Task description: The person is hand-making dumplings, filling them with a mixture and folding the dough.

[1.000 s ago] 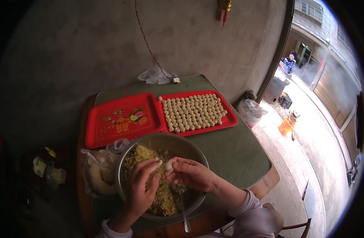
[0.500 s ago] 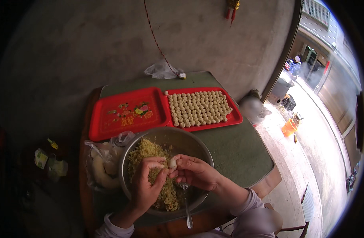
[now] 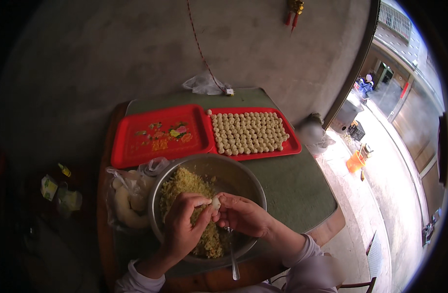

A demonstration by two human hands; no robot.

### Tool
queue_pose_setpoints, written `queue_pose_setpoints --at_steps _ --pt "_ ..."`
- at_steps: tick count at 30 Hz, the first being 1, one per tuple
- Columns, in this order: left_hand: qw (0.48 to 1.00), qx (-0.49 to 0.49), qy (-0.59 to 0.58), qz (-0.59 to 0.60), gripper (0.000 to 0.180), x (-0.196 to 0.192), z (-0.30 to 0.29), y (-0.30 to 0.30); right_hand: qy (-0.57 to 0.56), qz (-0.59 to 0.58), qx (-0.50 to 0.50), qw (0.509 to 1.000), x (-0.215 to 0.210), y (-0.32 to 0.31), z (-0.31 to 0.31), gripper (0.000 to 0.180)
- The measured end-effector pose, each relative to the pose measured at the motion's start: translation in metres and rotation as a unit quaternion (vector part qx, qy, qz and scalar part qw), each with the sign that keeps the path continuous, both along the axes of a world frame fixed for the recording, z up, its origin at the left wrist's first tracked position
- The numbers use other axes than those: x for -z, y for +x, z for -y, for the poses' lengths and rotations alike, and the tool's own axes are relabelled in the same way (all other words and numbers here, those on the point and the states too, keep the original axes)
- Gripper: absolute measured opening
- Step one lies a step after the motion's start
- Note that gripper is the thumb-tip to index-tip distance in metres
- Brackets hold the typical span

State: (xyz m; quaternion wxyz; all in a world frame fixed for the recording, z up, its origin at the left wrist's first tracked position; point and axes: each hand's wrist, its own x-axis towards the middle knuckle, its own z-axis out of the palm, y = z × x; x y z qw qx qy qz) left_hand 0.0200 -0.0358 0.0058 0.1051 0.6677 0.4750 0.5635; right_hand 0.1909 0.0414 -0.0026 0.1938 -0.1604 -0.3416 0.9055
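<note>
Above the metal bowl (image 3: 258, 195), a small pale dough ball (image 3: 215, 203) is pinched between my two hands. The thumb and fingers of my right hand (image 3: 244, 215) grip it from the right. From the left, the thumb and forefinger of my left hand (image 3: 184, 225) close on its near side. Crumbly yellow filling (image 3: 187, 183) is heaped along the bowl's left side, partly hidden by my left hand. A metal spoon (image 3: 234, 263) leans on the bowl's near rim, its handle outside and its head under my right hand.
Many small balls (image 3: 251, 132) stand in rows on a red tray (image 3: 295, 145). Beside it lies a second, flower-patterned red tray (image 3: 131, 139). A plastic bag with pale dough (image 3: 129, 207) rests left of the bowl. Beyond the green tabletop (image 3: 297, 195), a doorway opens onto an alley with an orange bucket (image 3: 355, 161).
My left fingertips have come in to the dough ball, closing the small gap between my hands. The whole scene has shifted slightly in the picture.
</note>
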Motion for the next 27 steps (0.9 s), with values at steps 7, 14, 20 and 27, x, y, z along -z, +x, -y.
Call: queue_pose_setpoints --at_steps 7,14,20,27 --pt "0.994 0.03 -0.038 0.101 0.014 0.005 0.001 -0.004 0.001 0.037 0.017 0.999 -0.006 -0.004 0.004 0.025" --pt "0.991 -0.058 0.069 -0.103 0.027 -0.005 0.003 0.001 -0.02 -0.016 0.028 0.999 0.002 -0.006 0.004 0.023" --pt "0.979 -0.07 0.079 -0.172 0.034 -0.005 0.005 0.001 -0.022 0.017 0.057 0.998 -0.008 -0.008 0.012 0.019" --pt "0.985 -0.072 0.074 -0.139 0.028 0.0 0.0 -0.001 -0.023 -0.01 0.063 0.998 0.002 -0.006 0.002 0.019"
